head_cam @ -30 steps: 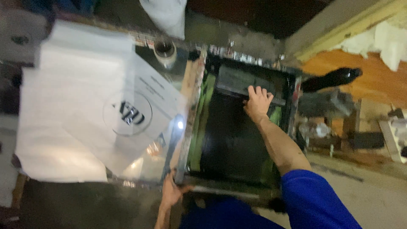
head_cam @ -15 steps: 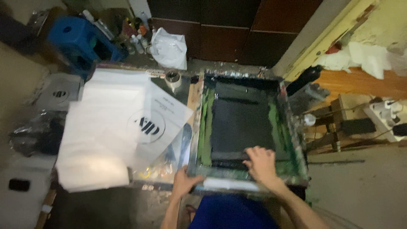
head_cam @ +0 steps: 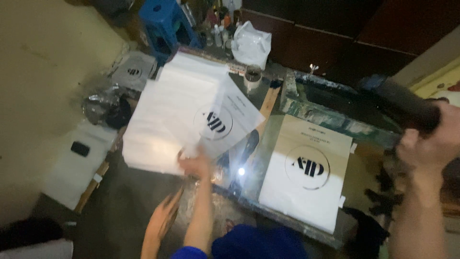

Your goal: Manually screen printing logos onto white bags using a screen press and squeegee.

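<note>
The left hand (head_cam: 195, 165) pinches the near corner of a printed white sheet (head_cam: 225, 122) and holds it over the stack of white sheets (head_cam: 163, 129), while the right hand (head_cam: 429, 136) is closed around the dark handle (head_cam: 402, 103) of the lifted screen frame (head_cam: 335, 112), which stands tilted up at the far side of the table. A second freshly printed sheet (head_cam: 306, 184) lies flat on the glass bed (head_cam: 249, 163) just below the frame. If the ink on the held sheet is wet, laying it face to face on the stack could smear the round mark; a slipping grip on the frame could drop it onto the sheet beneath and blot it. The left hand is blurred, so I cannot tell how firmly it grips. The glass is stained and reflects a lamp. A roll of tape (head_cam: 252, 76), a white plastic bag (head_cam: 251, 43) and a blue stool (head_cam: 165, 21) sit beyond, with a pale floor to the left and dark cabinets behind.
</note>
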